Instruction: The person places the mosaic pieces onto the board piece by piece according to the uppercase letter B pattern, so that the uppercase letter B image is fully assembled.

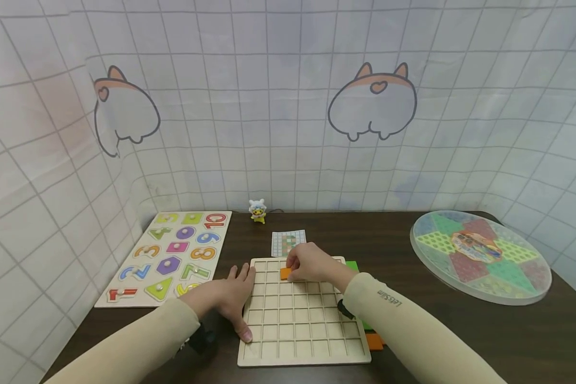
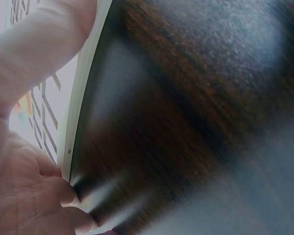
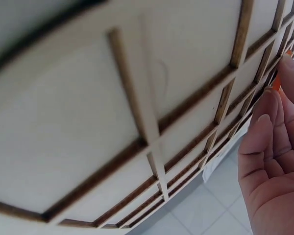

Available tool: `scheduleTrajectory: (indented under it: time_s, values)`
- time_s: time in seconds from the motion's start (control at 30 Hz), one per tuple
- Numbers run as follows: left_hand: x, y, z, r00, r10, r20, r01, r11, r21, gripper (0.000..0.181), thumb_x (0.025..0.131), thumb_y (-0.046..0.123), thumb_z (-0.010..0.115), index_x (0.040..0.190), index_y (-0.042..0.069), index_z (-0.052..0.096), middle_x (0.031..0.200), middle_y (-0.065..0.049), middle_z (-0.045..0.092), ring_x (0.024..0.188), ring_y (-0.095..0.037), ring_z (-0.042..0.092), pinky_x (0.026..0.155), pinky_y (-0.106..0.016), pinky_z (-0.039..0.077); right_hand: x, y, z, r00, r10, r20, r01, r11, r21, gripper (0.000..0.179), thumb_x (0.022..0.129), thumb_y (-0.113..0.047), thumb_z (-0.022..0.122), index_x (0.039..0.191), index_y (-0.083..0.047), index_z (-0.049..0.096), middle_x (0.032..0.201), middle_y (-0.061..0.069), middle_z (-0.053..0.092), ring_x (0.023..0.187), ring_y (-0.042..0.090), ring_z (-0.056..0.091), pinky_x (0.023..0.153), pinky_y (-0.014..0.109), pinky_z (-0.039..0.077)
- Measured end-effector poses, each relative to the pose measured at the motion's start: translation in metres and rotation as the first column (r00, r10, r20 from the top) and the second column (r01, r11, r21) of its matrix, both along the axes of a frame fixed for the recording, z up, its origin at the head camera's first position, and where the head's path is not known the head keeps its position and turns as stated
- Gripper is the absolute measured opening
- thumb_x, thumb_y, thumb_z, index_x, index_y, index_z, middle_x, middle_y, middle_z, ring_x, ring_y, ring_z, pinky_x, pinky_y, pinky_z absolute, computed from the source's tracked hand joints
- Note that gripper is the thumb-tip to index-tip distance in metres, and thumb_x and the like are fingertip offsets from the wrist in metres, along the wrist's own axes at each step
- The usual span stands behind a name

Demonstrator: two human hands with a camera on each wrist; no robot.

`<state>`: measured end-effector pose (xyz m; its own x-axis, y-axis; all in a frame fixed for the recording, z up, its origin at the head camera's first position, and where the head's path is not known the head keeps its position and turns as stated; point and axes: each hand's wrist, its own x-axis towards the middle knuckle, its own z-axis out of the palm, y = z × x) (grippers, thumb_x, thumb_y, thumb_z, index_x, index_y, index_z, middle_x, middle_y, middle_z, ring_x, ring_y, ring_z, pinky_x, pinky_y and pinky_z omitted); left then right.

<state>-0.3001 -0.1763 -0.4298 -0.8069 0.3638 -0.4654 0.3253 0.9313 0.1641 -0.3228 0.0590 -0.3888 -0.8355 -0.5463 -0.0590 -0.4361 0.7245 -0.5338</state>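
A pale wooden grid board (image 1: pixel 288 320) lies flat on the table, its square cells marked off by raised ridges. My left hand (image 1: pixel 235 296) rests along the board's left edge with spread fingers, and the thumb touches the lower left rim. In the left wrist view the palm and thumb (image 2: pixel 44 49) stand beside that rim. My right hand (image 1: pixel 312 264) pinches an orange square tile (image 1: pixel 285 273) at a cell near the top of the board. The right wrist view shows the orange tile (image 3: pixel 277 82) edge-on between thumb and fingertips.
Behind the board lies a printed pattern card (image 1: pixel 288 242). Green tiles (image 1: pixel 352 265) and orange tiles (image 1: pixel 375 342) show at its right, partly under the right sleeve. A number puzzle (image 1: pixel 168 256) lies left, a round game board (image 1: pixel 480 256) right, and a small figurine (image 1: pixel 257 211) stands behind.
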Motion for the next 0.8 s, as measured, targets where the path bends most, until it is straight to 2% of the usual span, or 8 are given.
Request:
scheduleTrajectory:
  time_s: [0.1,0.33,0.57,0.8]
  values:
    - [-0.0054,-0.0025,-0.0078,1.0,-0.004,-0.019,0.003,1.0,-0.011,0.171,0.036,0.086,0.084,0.164,0.003,0.006,0.171,-0.024,0.002,0.156,-0.051,0.003,0.123,-0.061,0.023,0.0006,-0.0004,0.0024,1.0,0.007,-0.005,-0.007,1.0,0.014,0.017,0.083,-0.01,0.086,0.096,-0.005,0.075,0.087,0.002,0.073,0.079,0.01,0.063,0.077,0.029,0.055]
    - [-0.0016,-0.0009,-0.0047,1.0,0.021,-0.01,-0.021,1.0,-0.014,0.165,0.042,0.077,0.09,0.164,0.004,0.005,0.171,-0.023,0.0,0.156,-0.051,0.001,0.123,-0.061,0.022,0.0015,-0.0026,0.0024,1.0,-0.001,0.0,0.001,1.0,0.002,0.018,0.081,-0.008,0.087,0.094,-0.004,0.077,0.086,0.002,0.074,0.077,0.01,0.064,0.075,0.027,0.055]
    - [-0.0006,-0.0016,-0.0038,1.0,0.013,-0.012,-0.013,1.0,-0.003,0.167,0.038,0.081,0.087,0.164,0.003,0.009,0.171,-0.024,0.004,0.156,-0.051,0.003,0.123,-0.061,0.022,0.0021,-0.0038,0.0014,1.0,0.013,-0.006,-0.013,1.0,0.001,0.018,0.08,-0.009,0.088,0.095,-0.003,0.079,0.088,0.004,0.075,0.078,0.012,0.065,0.076,0.03,0.057]
    - [-0.0003,0.0,-0.002,1.0,0.004,-0.019,-0.004,1.0,-0.009,0.168,0.038,0.085,0.084,0.163,0.003,0.009,0.171,-0.025,0.005,0.156,-0.051,0.005,0.122,-0.061,0.024,0.0031,-0.0048,-0.0003,0.999,-0.001,-0.037,0.002,1.0,0.002,0.004,0.088,-0.009,0.081,0.09,-0.005,0.08,0.087,0.003,0.077,0.078,0.013,0.067,0.075,0.031,0.056]
